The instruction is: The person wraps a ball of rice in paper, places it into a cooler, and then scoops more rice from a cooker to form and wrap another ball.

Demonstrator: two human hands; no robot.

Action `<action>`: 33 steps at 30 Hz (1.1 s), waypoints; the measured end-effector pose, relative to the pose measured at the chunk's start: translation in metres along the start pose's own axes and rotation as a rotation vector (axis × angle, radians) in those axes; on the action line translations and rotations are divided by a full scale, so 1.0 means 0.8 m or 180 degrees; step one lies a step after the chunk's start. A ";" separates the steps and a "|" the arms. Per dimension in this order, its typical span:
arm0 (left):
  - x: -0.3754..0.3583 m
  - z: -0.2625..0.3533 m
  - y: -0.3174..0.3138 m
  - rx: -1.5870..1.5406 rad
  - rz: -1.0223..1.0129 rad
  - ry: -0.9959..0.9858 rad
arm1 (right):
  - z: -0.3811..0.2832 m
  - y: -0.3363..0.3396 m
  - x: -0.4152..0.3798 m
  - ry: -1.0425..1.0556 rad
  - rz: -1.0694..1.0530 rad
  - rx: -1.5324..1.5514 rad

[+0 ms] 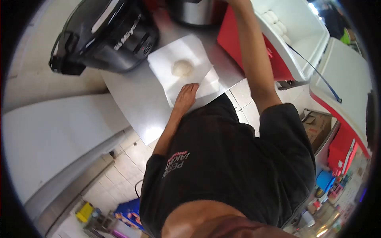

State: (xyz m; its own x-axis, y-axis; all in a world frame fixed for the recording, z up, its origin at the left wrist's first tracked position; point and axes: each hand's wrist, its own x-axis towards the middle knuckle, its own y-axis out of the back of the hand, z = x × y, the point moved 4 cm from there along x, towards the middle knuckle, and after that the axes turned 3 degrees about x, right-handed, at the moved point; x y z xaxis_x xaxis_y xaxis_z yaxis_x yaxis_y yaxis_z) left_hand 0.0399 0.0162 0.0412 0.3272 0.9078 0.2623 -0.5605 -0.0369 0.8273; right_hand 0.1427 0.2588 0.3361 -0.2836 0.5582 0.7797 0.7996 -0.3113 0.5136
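Observation:
A stack of white paper sheets (pixel 162 57) lies on a metal table (pixel 123 95), with a round, pale, flat piece (pixel 183 68) on top. My left hand (pixel 187 96) is at the near edge of the paper, just below the round piece, its fingers pressed together on a sheet's edge. My right forearm reaches up past a red and white cooler box, and the hand lies beyond the top of the frame. Inside the open cooler (pixel 301 37) are several pale rounded pieces (pixel 274 22).
A black cooker (pixel 115 39) stands at the table's back left, and a metal pot (pixel 194 14) at the back. The cooler's lid (pixel 341 79) hangs open at the right. A white surface (pixel 59 135) is at left, cardboard (pixel 317 127) at lower right.

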 end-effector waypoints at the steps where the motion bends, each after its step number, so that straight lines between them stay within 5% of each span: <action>1: 0.000 -0.001 0.005 0.0005 0.0032 -0.0020 | -0.018 -0.018 -0.041 -0.0287 -0.1238 0.0657; 2: 0.005 -0.004 0.012 0.0008 0.0069 0.0055 | -0.026 -0.040 -0.086 -0.0541 -0.2466 0.1273; 3: 0.007 -0.004 0.016 0.0066 -0.0069 0.0038 | -0.029 -0.062 -0.146 0.0426 -0.2310 0.1400; 5: 0.011 -0.004 0.024 0.0099 -0.0208 0.0087 | -0.040 -0.081 -0.254 -0.0045 -0.4034 0.1141; 7: 0.013 -0.007 0.035 -0.0051 -0.0234 0.0194 | -0.029 -0.096 -0.332 -0.0471 -0.4997 0.0602; 8: 0.010 -0.015 0.031 -0.0088 -0.0167 0.0295 | -0.013 -0.103 -0.360 -0.0441 -0.5009 0.0598; 10: 0.002 -0.019 0.041 -0.0144 0.0003 0.0331 | 0.005 -0.100 -0.383 -0.0865 -0.3906 0.1289; 17: -0.037 -0.053 0.075 0.0298 0.0380 0.0214 | 0.036 -0.085 -0.405 -0.0960 -0.3173 0.1473; 19: -0.060 -0.075 0.072 -0.0301 -0.0309 0.1224 | 0.043 -0.082 -0.420 -0.0503 -0.3017 0.1137; 23: -0.076 -0.077 0.080 -0.1359 0.0280 0.1603 | 0.039 -0.066 -0.438 -0.0562 -0.2923 0.1090; 24: -0.073 -0.080 0.081 -0.1351 0.0291 0.1611 | 0.042 -0.067 -0.437 -0.1319 -0.2575 0.1507; 25: -0.067 -0.087 0.081 -0.1466 0.0298 0.2299 | 0.046 -0.068 -0.439 -0.2078 -0.2189 0.1908; 26: -0.063 -0.095 0.077 -0.1576 0.0304 0.2982 | 0.046 -0.077 -0.443 -0.2075 -0.2191 0.1911; 27: -0.055 -0.101 0.065 -0.1576 0.0303 0.2980 | 0.050 -0.089 -0.446 -0.2211 -0.1923 0.1974; 29: -0.031 -0.100 0.065 -0.1456 0.1451 0.2315 | 0.056 -0.107 -0.448 -0.2333 -0.1628 0.2020; 31: -0.019 -0.099 0.064 -0.1110 0.1431 0.2331 | 0.069 -0.115 -0.455 -0.3151 -0.1614 0.1372; 33: -0.018 -0.111 0.050 -0.0299 0.1205 0.2171 | 0.073 -0.115 -0.448 -0.2838 -0.1709 0.0912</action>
State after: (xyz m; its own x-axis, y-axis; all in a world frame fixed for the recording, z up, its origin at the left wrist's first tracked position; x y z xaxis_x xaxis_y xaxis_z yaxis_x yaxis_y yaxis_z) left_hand -0.0547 0.0391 0.0265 -0.4214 0.8975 0.1299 -0.6125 -0.3873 0.6891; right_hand 0.2015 0.1321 -0.0114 -0.2388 0.9631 -0.1237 0.8126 0.2680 0.5176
